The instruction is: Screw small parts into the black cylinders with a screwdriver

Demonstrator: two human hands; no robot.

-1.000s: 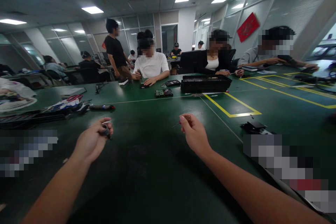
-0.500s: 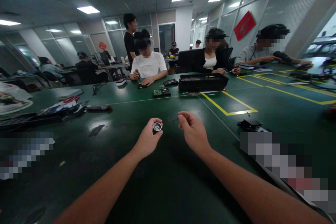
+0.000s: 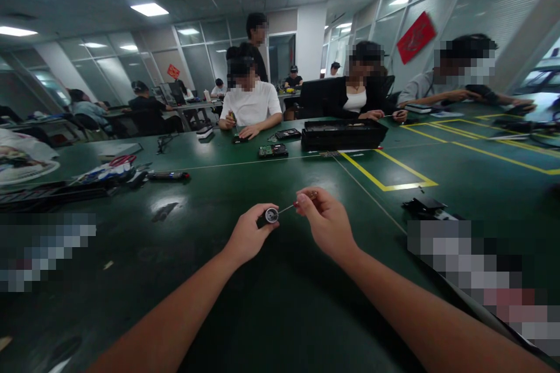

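Observation:
My left hand [image 3: 250,232] is closed around a small black cylinder [image 3: 272,215], its round, silver-rimmed end turned to the right and toward me. Between the fingertips of my right hand [image 3: 326,218] is a thin screwdriver [image 3: 286,208], red near the fingers. Its slim metal shaft points left and its tip is at the cylinder's rim; whether it touches inside cannot be made out. My fingers hide most of the handle. Both hands are above the green table [image 3: 210,315].
Farther off are a long black case [image 3: 343,135] and an opened hard drive [image 3: 273,151]. A pen-like tool [image 3: 168,176] lies left, beside a pile of tools and cables [image 3: 114,172]. A black device [image 3: 424,208] is at right. Several people sit across the table.
My left hand has moved right and tilted the cylinder toward the screwdriver. The shaft's tip now meets the cylinder's end, where before there was a gap. The view has shifted slightly.

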